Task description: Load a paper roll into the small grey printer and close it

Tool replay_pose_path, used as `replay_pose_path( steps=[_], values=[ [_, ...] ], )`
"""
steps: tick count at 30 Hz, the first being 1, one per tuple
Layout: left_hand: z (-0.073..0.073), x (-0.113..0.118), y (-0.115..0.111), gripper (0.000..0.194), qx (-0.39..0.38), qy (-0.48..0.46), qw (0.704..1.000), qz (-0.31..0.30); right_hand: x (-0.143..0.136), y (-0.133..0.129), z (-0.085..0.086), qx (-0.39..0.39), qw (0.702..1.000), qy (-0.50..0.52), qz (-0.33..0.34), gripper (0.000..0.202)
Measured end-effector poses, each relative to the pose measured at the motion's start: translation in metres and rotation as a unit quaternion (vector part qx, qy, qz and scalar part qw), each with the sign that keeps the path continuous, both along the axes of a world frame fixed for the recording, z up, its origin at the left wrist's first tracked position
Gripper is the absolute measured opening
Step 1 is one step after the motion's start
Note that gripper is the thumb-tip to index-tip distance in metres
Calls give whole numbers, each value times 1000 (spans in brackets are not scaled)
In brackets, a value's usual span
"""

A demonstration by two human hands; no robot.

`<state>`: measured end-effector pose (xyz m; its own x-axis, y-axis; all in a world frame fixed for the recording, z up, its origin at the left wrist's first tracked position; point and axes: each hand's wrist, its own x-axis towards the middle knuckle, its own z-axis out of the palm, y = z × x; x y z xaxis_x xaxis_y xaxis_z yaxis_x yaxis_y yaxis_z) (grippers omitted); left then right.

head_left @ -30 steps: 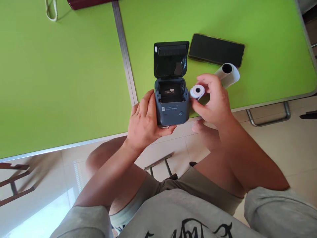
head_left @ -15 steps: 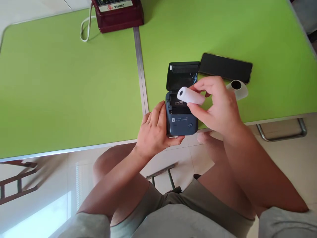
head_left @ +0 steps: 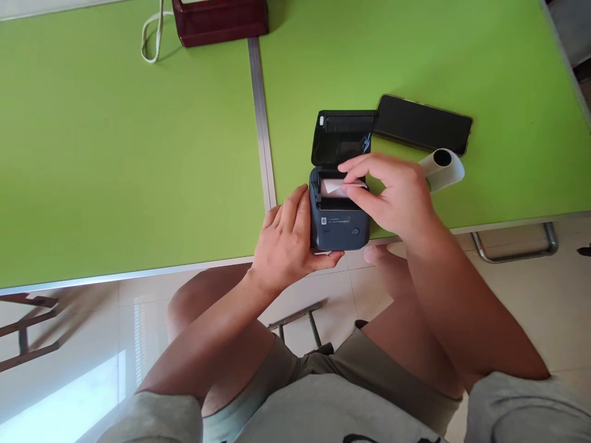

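Note:
A small dark blue printer (head_left: pixel 339 231) lies at the table's front edge, its black lid (head_left: pixel 344 140) raised at the back. My left hand (head_left: pixel 289 240) is wrapped round the printer's left side and front corner. Inside the printer's compartment sits a white paper roll (head_left: pixel 331 187). My right hand (head_left: pixel 392 191) is over the compartment's right side, with thumb and fingertips closed on the roll's paper. A second white roll (head_left: pixel 455 170) with a dark core lies behind my right hand, near a black phone (head_left: pixel 422 125).
The green table (head_left: pixel 129 147) has a metal seam (head_left: pixel 262 123) left of the printer. A dark red object (head_left: pixel 220 23) with a white cord (head_left: pixel 159 34) stands at the back. Below the front edge is a metal bar (head_left: pixel 517 253).
My right hand has lowered the white roll from above the printer into its compartment. My left hand keeps its hold on the printer. The view has shifted slightly.

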<state>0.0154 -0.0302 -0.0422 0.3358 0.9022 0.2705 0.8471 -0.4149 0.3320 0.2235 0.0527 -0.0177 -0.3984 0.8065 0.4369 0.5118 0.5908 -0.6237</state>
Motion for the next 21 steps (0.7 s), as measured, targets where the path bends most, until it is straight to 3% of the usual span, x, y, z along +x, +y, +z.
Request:
replay_pose_path(
  steps=[7, 11, 14, 16, 18, 21],
  values=[
    [-9, -1, -1, 113, 66, -2, 998, -13, 0, -14, 4, 48, 996, 62, 37, 10],
    [-6, -2, -2, 83, 41, 11, 999, -27, 4, -26, 1, 47, 992, 74, 93, 14],
    [-2, -1, -3, 70, 29, 6, 999, -29, 12, -22, -11, 23, 986, 165, 5, 24],
    [-2, -1, -2, 66, 34, 3, 999, -31, 17, -12, -22, 2, 976, 206, -76, 16],
    [-2, 0, -2, 64, 37, 2, 999, -33, 19, 0, -32, -36, 972, 214, -85, 39],
    [-3, 0, -2, 62, 30, 5, 999, -33, 19, 12, -41, -119, 975, 188, -19, 64]
  ],
)
